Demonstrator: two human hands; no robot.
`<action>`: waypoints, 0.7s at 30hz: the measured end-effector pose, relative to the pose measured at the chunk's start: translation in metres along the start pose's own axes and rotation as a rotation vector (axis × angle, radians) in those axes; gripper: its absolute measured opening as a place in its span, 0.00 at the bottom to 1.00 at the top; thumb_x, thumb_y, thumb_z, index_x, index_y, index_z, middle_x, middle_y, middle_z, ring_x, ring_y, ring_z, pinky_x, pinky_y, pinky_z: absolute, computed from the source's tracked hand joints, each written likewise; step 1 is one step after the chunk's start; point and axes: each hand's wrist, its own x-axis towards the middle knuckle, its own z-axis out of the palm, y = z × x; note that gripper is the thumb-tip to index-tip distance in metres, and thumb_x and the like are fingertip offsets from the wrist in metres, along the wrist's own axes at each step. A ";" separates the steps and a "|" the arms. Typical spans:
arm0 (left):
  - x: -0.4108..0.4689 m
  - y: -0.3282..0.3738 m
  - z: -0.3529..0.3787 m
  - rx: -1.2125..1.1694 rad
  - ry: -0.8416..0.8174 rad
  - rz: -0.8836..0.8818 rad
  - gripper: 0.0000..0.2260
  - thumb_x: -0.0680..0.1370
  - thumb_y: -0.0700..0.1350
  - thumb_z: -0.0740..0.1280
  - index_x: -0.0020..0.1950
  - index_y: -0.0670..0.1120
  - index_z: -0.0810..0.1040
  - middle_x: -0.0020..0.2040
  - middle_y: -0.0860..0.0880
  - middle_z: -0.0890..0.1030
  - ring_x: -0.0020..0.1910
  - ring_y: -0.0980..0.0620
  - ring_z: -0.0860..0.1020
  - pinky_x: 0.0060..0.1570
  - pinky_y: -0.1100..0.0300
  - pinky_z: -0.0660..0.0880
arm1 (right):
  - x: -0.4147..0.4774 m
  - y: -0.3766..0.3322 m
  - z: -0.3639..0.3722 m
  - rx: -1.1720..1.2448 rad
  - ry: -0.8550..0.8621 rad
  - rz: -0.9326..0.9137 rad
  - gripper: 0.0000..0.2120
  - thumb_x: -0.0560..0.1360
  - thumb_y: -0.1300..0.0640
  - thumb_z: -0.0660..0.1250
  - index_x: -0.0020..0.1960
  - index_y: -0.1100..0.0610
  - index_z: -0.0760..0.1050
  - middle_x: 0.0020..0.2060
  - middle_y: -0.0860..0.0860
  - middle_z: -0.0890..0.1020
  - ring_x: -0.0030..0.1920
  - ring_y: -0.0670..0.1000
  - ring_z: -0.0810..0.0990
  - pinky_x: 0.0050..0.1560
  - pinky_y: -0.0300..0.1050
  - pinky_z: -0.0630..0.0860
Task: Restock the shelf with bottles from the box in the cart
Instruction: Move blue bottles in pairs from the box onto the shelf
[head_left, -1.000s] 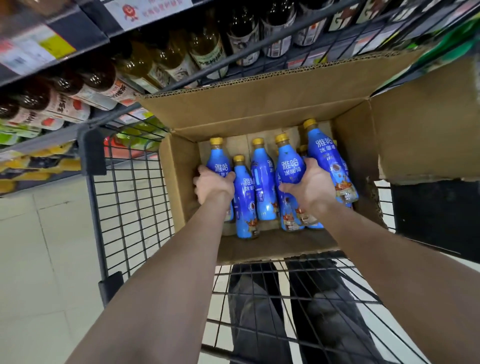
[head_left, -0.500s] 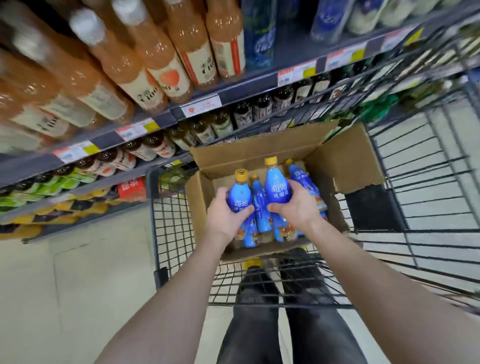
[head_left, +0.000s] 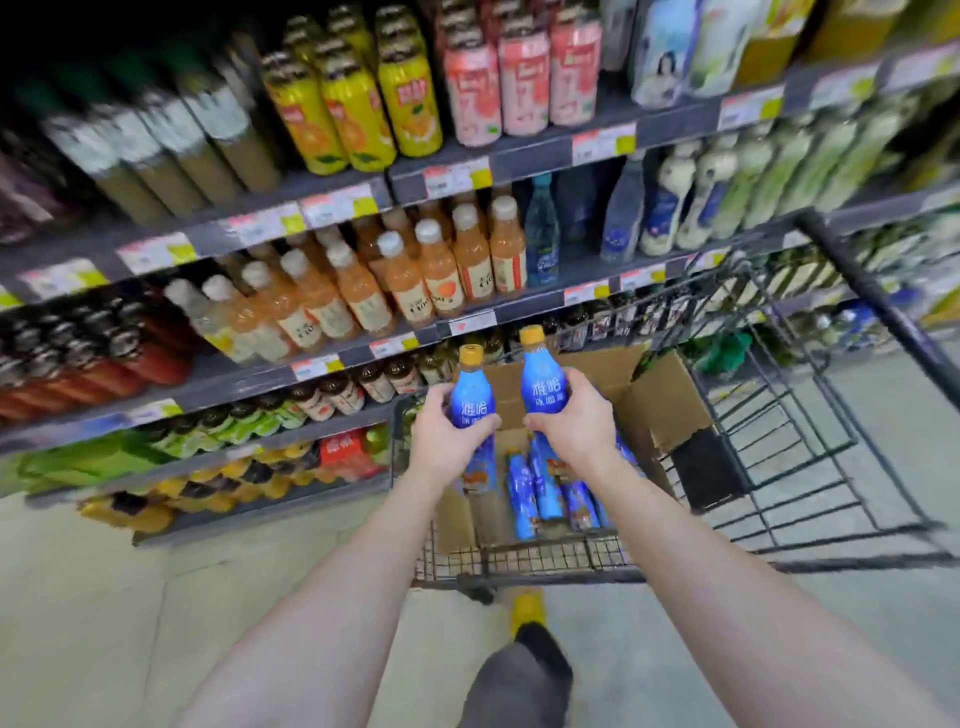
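Along the left, the shelf (head_left: 234, 376) is carrying rows of orange, yellow and dark drinks. The left hand (head_left: 441, 441) is gripping one blue bottle (head_left: 470, 400) upright, fingers curled round its label, above the near left corner of the cardboard box (head_left: 665, 395). Just beside it, the right hand (head_left: 571, 426) is holding a second blue bottle (head_left: 543, 384) upright and slightly higher, fingers and thumb wrapping its middle. Under both hands, more blue bottles (head_left: 540, 488) are standing in the box, which is sitting in the wire cart (head_left: 883, 322) stretching off to the right.
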 end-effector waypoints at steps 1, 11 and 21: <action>-0.011 0.005 -0.009 -0.011 0.016 0.015 0.28 0.69 0.47 0.83 0.63 0.48 0.73 0.55 0.51 0.82 0.50 0.54 0.80 0.47 0.70 0.72 | -0.010 -0.008 -0.005 0.011 0.000 -0.031 0.35 0.63 0.52 0.80 0.67 0.50 0.72 0.55 0.51 0.84 0.56 0.55 0.82 0.55 0.48 0.77; -0.114 0.031 -0.135 -0.047 0.318 0.130 0.39 0.63 0.62 0.81 0.70 0.53 0.73 0.59 0.52 0.82 0.57 0.52 0.82 0.61 0.49 0.79 | -0.111 -0.109 -0.010 0.139 -0.075 -0.326 0.38 0.63 0.51 0.81 0.70 0.49 0.71 0.60 0.46 0.81 0.57 0.50 0.80 0.59 0.47 0.77; -0.180 0.029 -0.308 -0.128 0.597 0.135 0.29 0.68 0.51 0.83 0.64 0.53 0.73 0.53 0.55 0.81 0.48 0.60 0.80 0.47 0.65 0.77 | -0.202 -0.244 0.067 0.217 -0.227 -0.566 0.38 0.65 0.49 0.81 0.70 0.50 0.69 0.58 0.46 0.79 0.53 0.47 0.79 0.52 0.45 0.78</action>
